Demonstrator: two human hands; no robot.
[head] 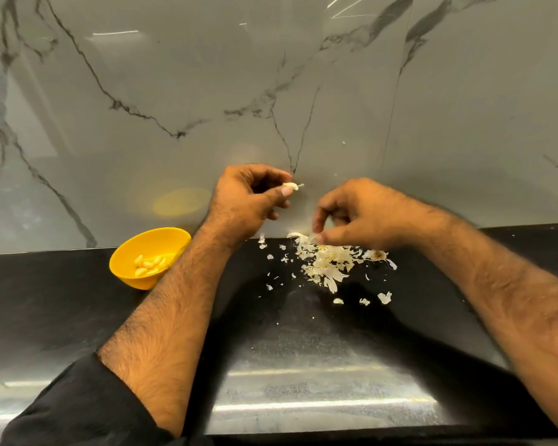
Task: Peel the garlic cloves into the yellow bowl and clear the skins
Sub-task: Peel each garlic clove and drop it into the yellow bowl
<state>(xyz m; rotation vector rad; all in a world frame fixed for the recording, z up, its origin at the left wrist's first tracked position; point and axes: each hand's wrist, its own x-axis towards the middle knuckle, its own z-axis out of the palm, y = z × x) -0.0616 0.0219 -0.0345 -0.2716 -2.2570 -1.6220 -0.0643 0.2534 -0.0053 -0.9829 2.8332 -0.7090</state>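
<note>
Nearest the camera: glossy black stone surface [78,300], plenty of bare room on it, front edge running along the bottom of the view. Black sleeve [78,403] pushed up on the left forearm.

Further in, loose heap of papery white garlic skins [327,263] spread over the middle of the surface, stray flakes scattered toward the camera and off to the left. Right hand [364,217] hovering right on the far edge of that heap, fingers curled, thumb and fingertips pinching what looks like a bit of skin [311,238]. Bit blurry there, so hard to say if just skin.

Left hand [248,201] raised above the surface, just left of the right hand, thumb and fingers pinching a small pale garlic clove [291,187], tip pointing right toward the other hand, long axis roughly left-right.

Small yellow plastic bowl [142,252] sitting left of both hands, tipped a little toward the camera, several peeled cloves [149,265] already inside. Left hand clearly the nearer one for the drop: bowl down and to the left of the clove, beyond the left forearm, nothing in between. Probably still a bit of peel to come off first.

Furthest back: grey veined marble wall [174,91] rising right behind the bowl and heap, so no room to push skins backward. Sweeping toward the camera or sideways looks like the way.
</note>
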